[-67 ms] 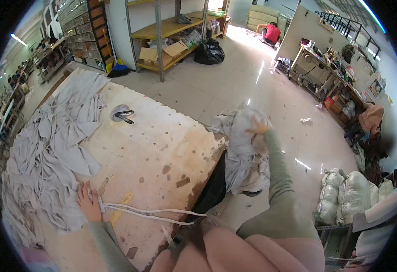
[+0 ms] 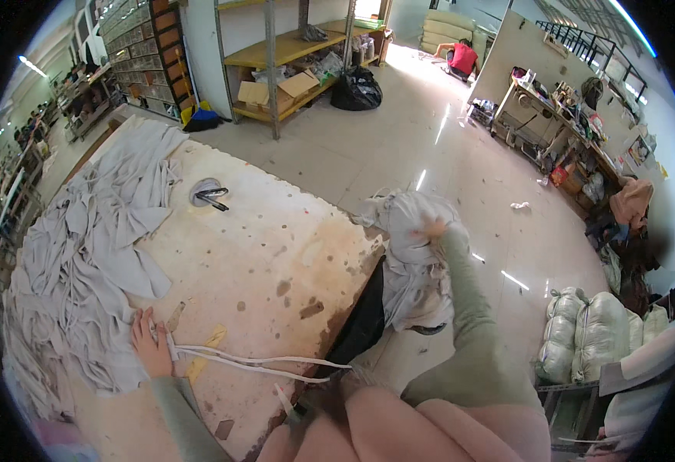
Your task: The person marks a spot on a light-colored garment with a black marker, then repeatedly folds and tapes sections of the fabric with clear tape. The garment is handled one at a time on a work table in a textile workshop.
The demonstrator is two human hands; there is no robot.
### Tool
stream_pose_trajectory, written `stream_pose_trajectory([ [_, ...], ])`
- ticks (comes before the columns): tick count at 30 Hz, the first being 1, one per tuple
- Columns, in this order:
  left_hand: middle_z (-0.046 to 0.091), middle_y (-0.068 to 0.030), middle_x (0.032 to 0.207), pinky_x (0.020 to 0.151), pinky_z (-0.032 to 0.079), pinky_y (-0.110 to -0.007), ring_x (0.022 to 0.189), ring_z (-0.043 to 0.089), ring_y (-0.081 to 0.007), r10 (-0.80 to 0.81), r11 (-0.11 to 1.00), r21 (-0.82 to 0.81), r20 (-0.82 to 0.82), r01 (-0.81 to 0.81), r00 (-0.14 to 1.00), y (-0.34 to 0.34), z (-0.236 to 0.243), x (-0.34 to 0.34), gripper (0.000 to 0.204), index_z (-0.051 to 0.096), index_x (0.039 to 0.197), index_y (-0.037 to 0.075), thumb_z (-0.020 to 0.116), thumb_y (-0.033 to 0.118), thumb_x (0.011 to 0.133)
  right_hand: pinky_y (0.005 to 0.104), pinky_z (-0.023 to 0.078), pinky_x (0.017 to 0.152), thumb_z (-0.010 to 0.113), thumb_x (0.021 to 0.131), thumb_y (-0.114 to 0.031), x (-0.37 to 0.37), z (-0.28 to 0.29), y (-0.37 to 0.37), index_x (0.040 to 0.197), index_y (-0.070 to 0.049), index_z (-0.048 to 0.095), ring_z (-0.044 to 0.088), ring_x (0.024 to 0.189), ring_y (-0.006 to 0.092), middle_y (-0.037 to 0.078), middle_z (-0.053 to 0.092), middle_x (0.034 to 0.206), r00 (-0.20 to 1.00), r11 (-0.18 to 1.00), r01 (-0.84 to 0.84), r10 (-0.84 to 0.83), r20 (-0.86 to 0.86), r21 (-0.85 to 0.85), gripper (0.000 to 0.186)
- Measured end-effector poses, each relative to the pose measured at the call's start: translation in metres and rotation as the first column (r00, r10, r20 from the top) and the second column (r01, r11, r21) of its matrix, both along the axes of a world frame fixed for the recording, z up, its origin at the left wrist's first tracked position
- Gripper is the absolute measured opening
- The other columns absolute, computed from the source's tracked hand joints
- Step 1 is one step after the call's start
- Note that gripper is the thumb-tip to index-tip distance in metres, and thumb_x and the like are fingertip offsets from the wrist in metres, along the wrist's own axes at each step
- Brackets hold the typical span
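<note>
Counted: one bare left hand [image 2: 151,348], one bare right hand [image 2: 430,229]; one spread heap of loose grey cloth [image 2: 83,246], one grey cloth bundle [image 2: 407,212]; two strands of narrow white cord [image 2: 245,359]; one pale, stained counter [image 2: 233,262]; one round grey disc [image 2: 201,192]; one shiny black plastic bag [image 2: 356,88]; at least three plump white wrapped bales [image 2: 601,335].

Grey cloth heap [image 2: 83,246] — rumpled, table [image 2: 245,239] left | grey bundle [image 2: 414,269] — crumpled, beside table corner
</note>
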State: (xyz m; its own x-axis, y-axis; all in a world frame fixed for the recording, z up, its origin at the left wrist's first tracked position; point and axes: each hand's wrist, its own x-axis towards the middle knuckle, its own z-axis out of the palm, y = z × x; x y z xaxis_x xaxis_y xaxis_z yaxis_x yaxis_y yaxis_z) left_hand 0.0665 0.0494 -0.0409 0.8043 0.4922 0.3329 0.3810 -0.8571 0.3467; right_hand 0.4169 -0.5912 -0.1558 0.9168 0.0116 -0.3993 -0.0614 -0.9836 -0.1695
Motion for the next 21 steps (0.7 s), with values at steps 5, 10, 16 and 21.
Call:
stream_pose_trajectory([
  [5,0.046,-0.0120,0.138,0.108,0.024,-0.047,0.129,0.038,-0.0315,-0.033,0.999,-0.008,-0.024,0.032,0.999,0.001,0.003,-0.015,0.040,0.055,0.126,0.011,0.051,0.032,0.092,0.0522,0.038,0.102,0.076,0.057,-0.064,-0.048,-0.084,0.021,0.147,-0.044,0.019,0.026,0.133,0.0509,0.012,0.002,0.157,0.964,0.954,0.261,-0.250,0.095,-0.144,0.108],
  [10,0.049,-0.0144,0.134,0.107,0.027,-0.044,0.127,0.040,-0.0327,-0.064,0.993,-0.095,0.083,0.071,0.995,0.006,0.005,-0.026,0.036,0.057,0.123,0.008,0.053,0.025,0.091,0.0496,0.045,0.098,0.081,0.057,-0.054,-0.047,-0.073,0.022,0.146,-0.044,0.022,0.038,0.125,0.0507,0.009,0.005,0.158,0.967,0.969,0.226,-0.211,0.143,-0.098,0.108],
  [16,0.051,-0.0161,0.130,0.105,0.030,-0.043,0.124,0.043,-0.0337,-0.023,0.997,-0.073,0.098,0.031,0.995,0.006,0.004,-0.019,0.030,0.059,0.116,0.005,0.055,0.019,0.090,0.0554,0.045,0.096,0.084,0.055,-0.046,-0.034,-0.114,0.017,0.144,-0.046,0.026,0.032,0.129,0.0494,0.006,0.006,0.157,0.975,0.960,0.184,-0.152,0.160,-0.211,0.106],
  [21,0.052,-0.0155,0.130,0.105,0.030,-0.043,0.123,0.044,-0.0338,-0.005,0.999,-0.034,0.082,0.008,0.997,0.005,0.005,-0.017,0.028,0.058,0.113,0.004,0.054,0.019,0.090,0.0624,0.041,0.097,0.084,0.055,-0.044,-0.024,-0.125,0.025,0.143,-0.047,0.027,0.022,0.134,0.0486,0.000,0.004,0.158,0.956,0.935,0.289,-0.291,0.022,-0.204,0.105],
])
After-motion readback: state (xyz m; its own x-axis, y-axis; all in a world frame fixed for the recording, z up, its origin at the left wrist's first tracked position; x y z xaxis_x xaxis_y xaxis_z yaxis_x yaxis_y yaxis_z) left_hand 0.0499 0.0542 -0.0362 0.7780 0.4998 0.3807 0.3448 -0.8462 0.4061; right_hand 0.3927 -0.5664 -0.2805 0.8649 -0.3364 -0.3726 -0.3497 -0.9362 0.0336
